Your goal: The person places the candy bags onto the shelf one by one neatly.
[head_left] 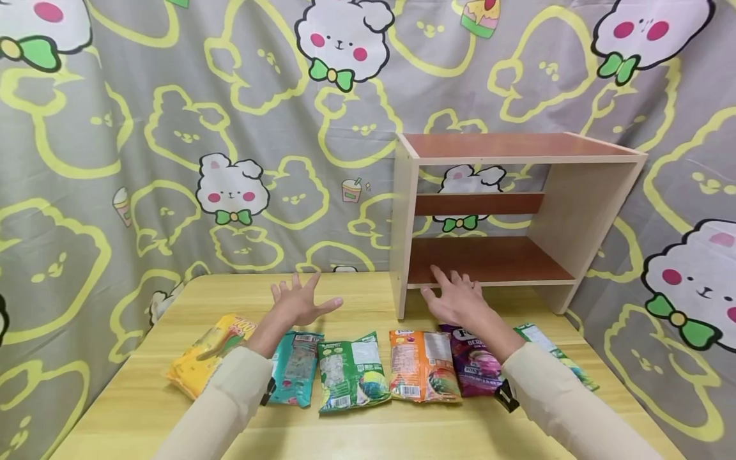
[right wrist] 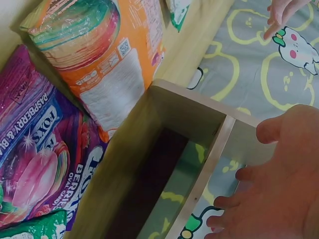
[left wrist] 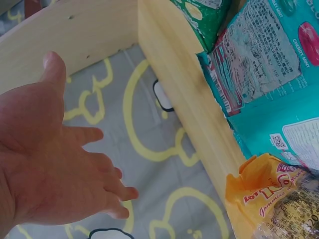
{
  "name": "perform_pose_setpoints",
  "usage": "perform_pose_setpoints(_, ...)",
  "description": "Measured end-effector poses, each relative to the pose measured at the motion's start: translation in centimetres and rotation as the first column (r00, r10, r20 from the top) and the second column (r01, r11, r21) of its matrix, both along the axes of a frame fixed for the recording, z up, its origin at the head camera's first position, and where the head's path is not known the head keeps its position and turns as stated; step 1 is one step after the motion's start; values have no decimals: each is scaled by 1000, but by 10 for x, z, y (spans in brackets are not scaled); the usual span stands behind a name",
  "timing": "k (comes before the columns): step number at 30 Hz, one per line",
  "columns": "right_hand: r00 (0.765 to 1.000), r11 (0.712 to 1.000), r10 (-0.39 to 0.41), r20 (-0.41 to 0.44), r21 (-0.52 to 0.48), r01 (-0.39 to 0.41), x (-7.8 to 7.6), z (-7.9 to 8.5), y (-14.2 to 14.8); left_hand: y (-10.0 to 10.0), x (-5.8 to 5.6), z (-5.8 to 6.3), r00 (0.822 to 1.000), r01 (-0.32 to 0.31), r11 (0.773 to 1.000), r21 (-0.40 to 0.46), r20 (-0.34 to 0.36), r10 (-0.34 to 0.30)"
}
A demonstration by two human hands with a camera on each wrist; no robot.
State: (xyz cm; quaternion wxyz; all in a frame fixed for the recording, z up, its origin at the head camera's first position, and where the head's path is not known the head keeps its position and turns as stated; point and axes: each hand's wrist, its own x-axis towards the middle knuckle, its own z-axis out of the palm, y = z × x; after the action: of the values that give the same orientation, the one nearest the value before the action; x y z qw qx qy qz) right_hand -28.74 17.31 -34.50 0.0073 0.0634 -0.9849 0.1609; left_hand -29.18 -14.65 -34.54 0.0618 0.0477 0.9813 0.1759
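Observation:
My left hand (head_left: 299, 304) hovers with fingers spread above the table, beyond a teal candy bag (head_left: 298, 369) and a yellow gummy bag (head_left: 198, 364). Nothing is in its grasp; the left wrist view shows the bare palm side. My right hand (head_left: 459, 301) is held out in front of the shelf unit, fingers spread and holding nothing; whether it touches the lower board cannot be told. Beneath the right forearm lies a purple Fox's candy bag (head_left: 476, 365), partly covered. A green bag (head_left: 352, 370) and an orange bag (head_left: 424, 364) lie between the arms.
A small wooden shelf unit (head_left: 405, 223) with reddish-brown boards stands at the back right of the yellow wood-grain table (head_left: 345, 434). Another green bag (head_left: 554, 354) lies at the far right, partly behind the right sleeve. A grey cartoon-print curtain (head_left: 322, 128) hangs behind and at the sides.

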Motion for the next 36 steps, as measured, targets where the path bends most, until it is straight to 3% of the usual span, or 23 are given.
perform_pose_setpoints(8, 999, 999, -23, -26, 35, 24, -5, 4, 16, 17, -5, 2, 999, 20, 1000, -12, -24, -20)
perform_pose_setpoints(16, 996, 995, -94, -7, -13, 94, -14, 19, 55, 66, -18, 13, 988, 57, 992, -117, -134, -73)
perform_pose_setpoints(27, 985, 984, -173, 12, -41, 173, -21, 46, 125, 132, -32, 18, 960, 86, 990, 113, -274, -52)
perform_pose_setpoints(36, 966, 964, -254, -51, 73, 257, -20, 55, 183, 169, -37, 16, 905, 88, 972, 217, -425, 13)
